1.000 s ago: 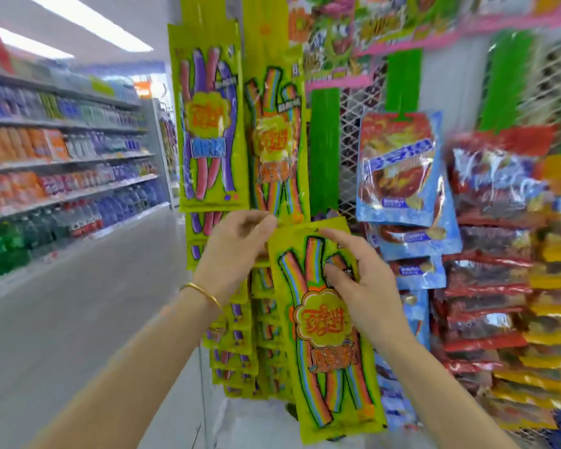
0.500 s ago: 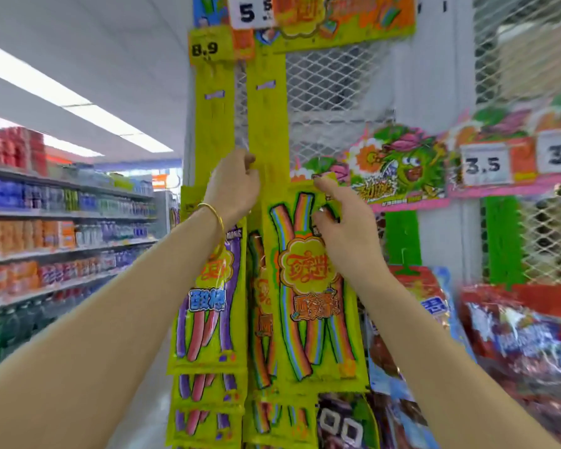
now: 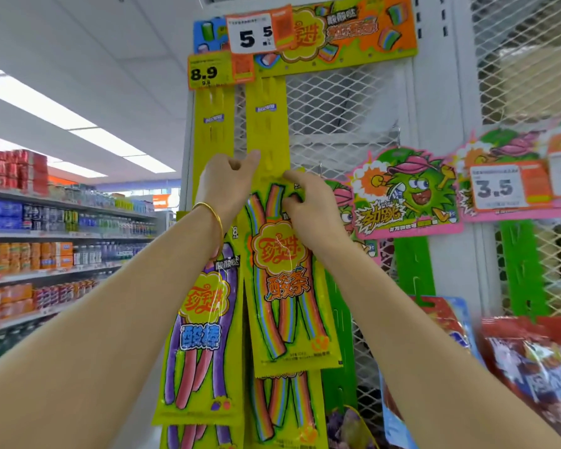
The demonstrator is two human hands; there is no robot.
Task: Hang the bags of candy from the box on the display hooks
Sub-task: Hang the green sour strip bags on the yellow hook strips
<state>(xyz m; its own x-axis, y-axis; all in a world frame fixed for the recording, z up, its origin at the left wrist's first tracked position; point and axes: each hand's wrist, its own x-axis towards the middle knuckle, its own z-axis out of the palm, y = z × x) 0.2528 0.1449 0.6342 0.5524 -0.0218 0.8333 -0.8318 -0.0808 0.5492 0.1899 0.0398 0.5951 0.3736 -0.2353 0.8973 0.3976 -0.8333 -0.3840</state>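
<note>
A yellow bag of rainbow sour strips (image 3: 284,286) hangs against the right-hand yellow hanging strip (image 3: 268,124). My right hand (image 3: 308,205) pinches the bag's top edge, forefinger pointing at the strip. My left hand (image 3: 227,183) is raised beside it, fingers curled, its fingertips on the strip's left edge just above the bag. A yellow bag with purple and pink sticks (image 3: 201,335) hangs on the left strip (image 3: 212,124), partly behind my left wrist. The hook itself is hidden by my fingers. The box is out of view.
More rainbow bags (image 3: 285,413) hang below. Price tags 8.9 (image 3: 208,72) and 5.5 (image 3: 251,35) sit at the top of the white mesh rack (image 3: 340,108). Green strips (image 3: 412,260), red and blue snack bags (image 3: 531,367) fill the right. Drink shelves (image 3: 46,247) line the aisle on the left.
Both hands lifted the rainbow bag from waist height up the yellow strip. In the last half second they stayed near the bag's top, my left fingers shifting onto the strip.
</note>
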